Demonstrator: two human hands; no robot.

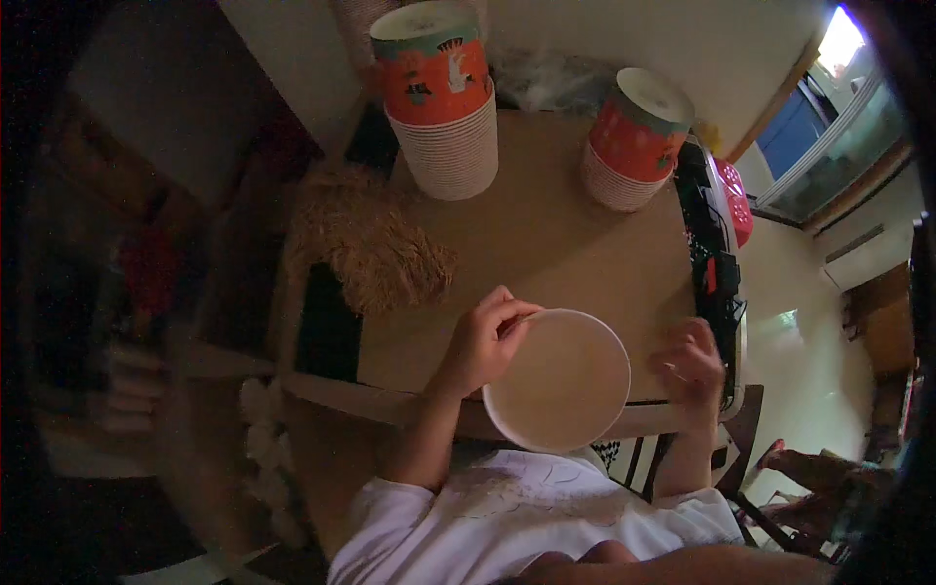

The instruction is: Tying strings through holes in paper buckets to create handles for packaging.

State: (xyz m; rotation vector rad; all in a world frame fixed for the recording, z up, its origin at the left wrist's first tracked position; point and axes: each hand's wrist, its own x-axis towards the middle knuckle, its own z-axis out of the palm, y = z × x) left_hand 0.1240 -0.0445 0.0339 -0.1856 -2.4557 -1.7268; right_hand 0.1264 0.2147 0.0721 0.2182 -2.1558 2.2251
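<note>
Above the table's near edge, my left hand point(485, 341) pinches the upper left rim of a round white paper tub point(558, 380). The tub's wide mouth faces up toward me, and its inside is plain. My right hand point(690, 361) is raised just right of the tub, apart from its rim. Its fingers look bent but are smeared by motion, so their grip is unclear. Farther back stand a tall stack of nested paper tubs point(444, 117) and a shorter stack point(639, 141), each with an upside-down orange and teal printed tub on top.
A pile of brown shredded fibre point(380, 244) lies on the left of the brown table top point(526, 234). Crumpled clear plastic point(551, 80) sits at the back. Dark items line the table's right edge, including a small red one point(711, 275). Beyond is a red plastic item point(735, 200).
</note>
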